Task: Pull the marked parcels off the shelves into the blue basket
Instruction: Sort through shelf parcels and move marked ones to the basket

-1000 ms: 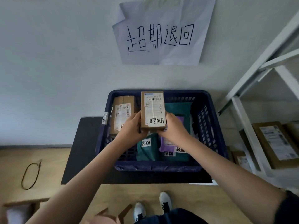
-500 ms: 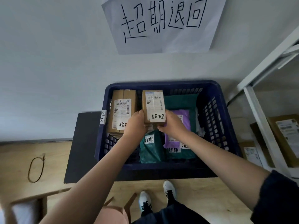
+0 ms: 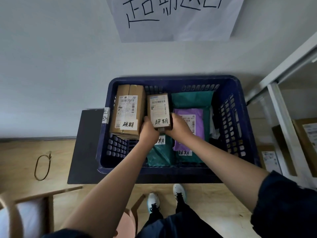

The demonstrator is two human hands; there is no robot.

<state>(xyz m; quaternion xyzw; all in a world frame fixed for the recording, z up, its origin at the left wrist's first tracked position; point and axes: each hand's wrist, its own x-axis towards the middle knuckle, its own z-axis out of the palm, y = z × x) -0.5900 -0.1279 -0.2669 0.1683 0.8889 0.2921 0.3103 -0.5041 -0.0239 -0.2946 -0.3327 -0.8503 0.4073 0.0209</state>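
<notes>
A small brown cardboard parcel (image 3: 159, 110) with a white handwritten mark is held inside the blue basket (image 3: 171, 174). My left hand (image 3: 148, 133) grips its lower left edge and my right hand (image 3: 178, 128) grips its lower right edge. A larger marked brown box (image 3: 127, 109) stands in the basket's left part. To the right lie a purple mailer bag (image 3: 190, 127) and teal mailer bags (image 3: 192, 98). Another marked teal bag (image 3: 159, 153) lies under my hands, partly hidden.
The basket rests on a dark mat (image 3: 84, 148) against a white wall with a handwritten paper sign (image 3: 173, 18). A white shelf frame (image 3: 281, 126) with brown parcels (image 3: 307, 140) stands at the right. A wire loop (image 3: 42, 166) lies on the wooden floor; a wooden stool (image 3: 25, 212) is bottom left.
Both hands have lowered the small brown parcel from above the rim into the basket, between the larger box and the purple bag. My view has moved closer and tilted down.
</notes>
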